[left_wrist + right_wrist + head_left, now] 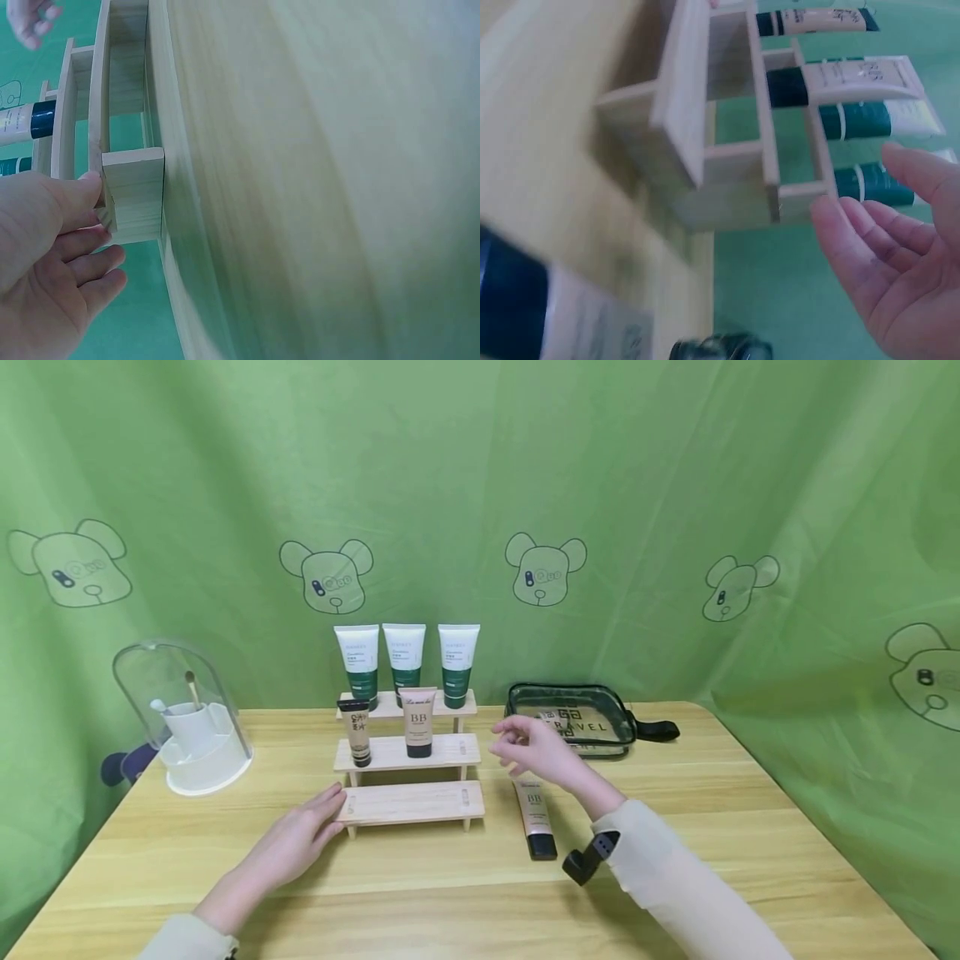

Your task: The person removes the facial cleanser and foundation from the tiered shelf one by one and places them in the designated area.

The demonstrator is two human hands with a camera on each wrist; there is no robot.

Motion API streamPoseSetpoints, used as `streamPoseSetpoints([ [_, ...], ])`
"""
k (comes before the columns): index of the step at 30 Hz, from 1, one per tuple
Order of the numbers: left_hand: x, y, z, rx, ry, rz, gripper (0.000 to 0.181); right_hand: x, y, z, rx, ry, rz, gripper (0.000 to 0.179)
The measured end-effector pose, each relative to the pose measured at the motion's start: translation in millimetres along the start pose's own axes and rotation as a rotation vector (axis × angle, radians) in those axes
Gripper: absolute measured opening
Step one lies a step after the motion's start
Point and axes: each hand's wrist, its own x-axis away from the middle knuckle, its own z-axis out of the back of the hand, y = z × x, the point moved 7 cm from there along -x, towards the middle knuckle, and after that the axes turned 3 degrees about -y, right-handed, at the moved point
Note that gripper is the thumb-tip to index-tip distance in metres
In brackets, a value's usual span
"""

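My left hand (300, 837) pinches the left end of the lowest step of a three-tier wooden stand (408, 803); in the left wrist view its thumb (79, 196) lies over the step's edge. My right hand (542, 750) is in the air right of the stand, fingers loosely bent and holding nothing. Beneath that hand a pink BB cream tube (534, 814) lies on the table, its upper end hidden by the hand. On the middle tier stand another pink BB cream tube (417, 720) and a small beige tube with a black cap (358, 735), leaning slightly.
Three white-and-green tubes (405, 660) stand on the top tier. A clear black-edged travel pouch (600, 718) lies behind my right hand. At the left of the wooden table (360, 893) stands a white brush holder (202, 760) with a clear cover. A green curtain (450, 468) hangs behind.
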Motion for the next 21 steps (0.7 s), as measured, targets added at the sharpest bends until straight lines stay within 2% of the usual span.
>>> streamPoseSetpoints([
  [3, 0.2, 0.5, 0.2, 0.001, 0.005, -0.001, 0.045, -10.4, -12, -6, -0.014, 0.012, 0.048, 0.037],
  [10, 0.7, 1.4, 0.4, -0.001, 0.018, -0.013, 0.045, -31.5, -29, -20, -0.048, 0.029, 0.084, 0.037],
  [16, 0.7, 2.0, 0.8, 0.003, 0.016, -0.013, 0.045, -44.7, -38, -32, -0.131, 0.019, 0.105, 0.035],
  [21, 0.7, 3.0, 0.8, 0.001, 0.015, -0.017, 0.045, -52.9, -39, -41, -0.144, 0.039, 0.115, 0.034],
])
